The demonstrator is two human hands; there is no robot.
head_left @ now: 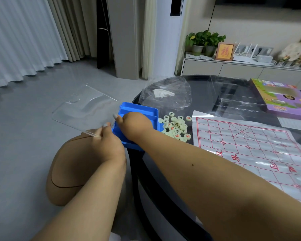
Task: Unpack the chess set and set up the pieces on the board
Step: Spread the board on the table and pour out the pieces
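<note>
left grip [106,143] pinches one clear lid [83,108]; right grip [134,124] holds one blue tray [142,108]; one board sheet [257,150].

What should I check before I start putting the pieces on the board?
1. Pieces out of the blue tray: ok, piled on the table.
2. Board spread out: ok, though creased.
3. Board free of pieces: ok.
4. Hands free: not ok. Left hand holds the clear lid; right hand grips the tray.
5. Tray safely on the table: not ok, it hangs over the edge.
6. All pieces present: cannot tell, they overlap.
</note>
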